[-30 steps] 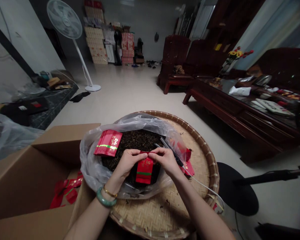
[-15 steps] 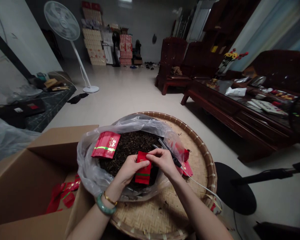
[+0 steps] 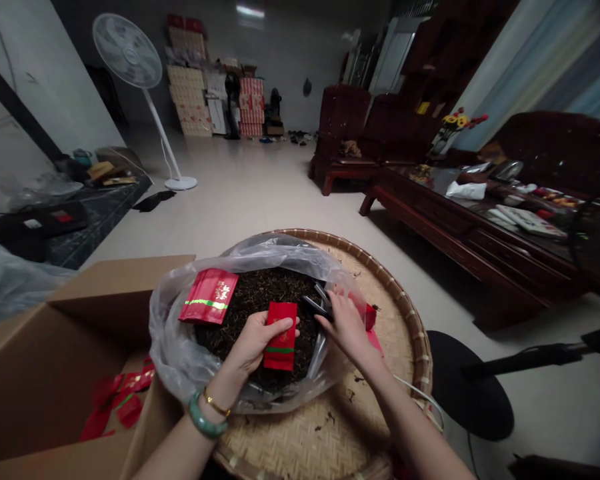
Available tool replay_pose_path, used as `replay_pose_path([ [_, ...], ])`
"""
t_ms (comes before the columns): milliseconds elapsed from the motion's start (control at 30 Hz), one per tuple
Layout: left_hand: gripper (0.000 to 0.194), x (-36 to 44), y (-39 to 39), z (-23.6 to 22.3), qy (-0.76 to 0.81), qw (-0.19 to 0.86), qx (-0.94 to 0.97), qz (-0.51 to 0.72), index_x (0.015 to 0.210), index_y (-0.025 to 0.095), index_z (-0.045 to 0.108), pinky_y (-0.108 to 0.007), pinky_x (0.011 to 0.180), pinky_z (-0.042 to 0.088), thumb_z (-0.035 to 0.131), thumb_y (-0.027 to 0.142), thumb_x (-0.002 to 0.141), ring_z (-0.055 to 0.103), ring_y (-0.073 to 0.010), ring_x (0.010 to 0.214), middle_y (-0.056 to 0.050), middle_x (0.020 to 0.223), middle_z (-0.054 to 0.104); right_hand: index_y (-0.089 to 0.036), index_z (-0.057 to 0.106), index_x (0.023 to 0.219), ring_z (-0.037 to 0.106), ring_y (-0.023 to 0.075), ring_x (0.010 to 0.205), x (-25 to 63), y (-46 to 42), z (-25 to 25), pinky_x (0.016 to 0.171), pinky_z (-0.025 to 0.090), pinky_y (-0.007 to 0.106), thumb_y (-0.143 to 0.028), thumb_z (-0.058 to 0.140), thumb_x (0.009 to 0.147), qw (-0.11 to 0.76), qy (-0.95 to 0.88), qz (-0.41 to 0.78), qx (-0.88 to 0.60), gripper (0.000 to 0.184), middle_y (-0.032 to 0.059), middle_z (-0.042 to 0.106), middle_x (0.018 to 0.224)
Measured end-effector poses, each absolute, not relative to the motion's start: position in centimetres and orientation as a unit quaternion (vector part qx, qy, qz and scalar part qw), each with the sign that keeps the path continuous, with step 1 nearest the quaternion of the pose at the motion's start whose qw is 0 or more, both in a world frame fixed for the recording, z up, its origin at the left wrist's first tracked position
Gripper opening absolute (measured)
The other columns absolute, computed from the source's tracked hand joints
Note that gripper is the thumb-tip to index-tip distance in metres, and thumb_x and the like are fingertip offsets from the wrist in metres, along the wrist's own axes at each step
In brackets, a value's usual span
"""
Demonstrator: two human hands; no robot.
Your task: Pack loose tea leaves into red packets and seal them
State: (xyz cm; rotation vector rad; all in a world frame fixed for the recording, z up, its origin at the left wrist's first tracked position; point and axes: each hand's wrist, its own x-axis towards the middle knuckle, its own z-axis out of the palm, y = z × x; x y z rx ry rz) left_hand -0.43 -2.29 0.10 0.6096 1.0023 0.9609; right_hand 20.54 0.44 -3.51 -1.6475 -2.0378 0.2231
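My left hand (image 3: pixel 257 340) pinches a small red foil packet (image 3: pixel 281 340) with a green stripe, thumb across its front. It holds the packet upright over dark, dry tea leaves (image 3: pixel 265 285) in a clear plastic bag (image 3: pixel 173 340). To the right, my right hand (image 3: pixel 347 325) is closed around a corded hand-held bag sealer (image 3: pixel 316 307), its two jaws pointing left over the leaves. The palm hides most of the sealer's handle. A fanned stack of red packets (image 3: pixel 210 297) lies on the bag's left side.
The bag rests on a round woven bamboo tray (image 3: pixel 300 443). At left stands an open cardboard box (image 3: pixel 25 380) with red packets (image 3: pixel 127 407) inside. More red packets (image 3: pixel 371 317) lie right of the bag. A white cord (image 3: pixel 420 392) crosses the tray; a black stand base (image 3: pixel 473 387) is beside it.
My right hand has let go of the packet's top edge and moved right onto the bag sealer. The left hand still holds the packet. The view has tilted slightly.
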Motion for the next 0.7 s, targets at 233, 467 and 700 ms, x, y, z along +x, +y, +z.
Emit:
replay_pose_path([
  [233, 0.044, -1.0, -2.1, 0.3, 0.450, 0.717, 0.304, 0.437, 0.083, 0.008, 0.070, -0.024, 0.058, 0.051, 0.085, 0.034, 0.051, 0.067, -0.0168, 0.065, -0.013, 0.085, 0.073, -0.015, 0.061, 0.113, 0.060, 0.0274, 0.100, 21.5, 1.6, -2.9, 0.088, 0.046, 0.043, -0.032, 0.067, 0.073, 0.341, -0.693, 0.231, -0.592, 0.043, 0.0128, 0.066, 0.110],
  [467, 0.036, -0.9, -1.7, 0.8, 0.463, 0.696, 0.377, 0.399, 0.078, 0.009, 0.070, -0.023, 0.056, 0.047, 0.082, 0.033, 0.054, 0.064, -0.0153, 0.058, -0.008, 0.068, 0.072, -0.021, 0.067, 0.109, 0.063, 0.0254, 0.098, 20.7, 0.4, 3.7, 0.086, 0.047, 0.040, -0.036, 0.077, 0.064, 0.287, -0.701, 0.426, -0.495, 0.049, 0.0073, 0.069, 0.109],
  [700, 0.030, -0.5, -1.5, 1.1, 0.467, 0.670, 0.427, 0.387, 0.075, 0.009, 0.070, -0.022, 0.054, 0.045, 0.080, 0.029, 0.056, 0.060, -0.0139, 0.054, -0.003, 0.064, 0.069, -0.023, 0.071, 0.102, 0.065, 0.0245, 0.088, 18.0, 1.0, 4.9, 0.077, 0.048, 0.034, -0.030, 0.074, 0.067, 0.262, -0.761, 0.397, -0.442, 0.035, 0.0046, 0.073, 0.098],
])
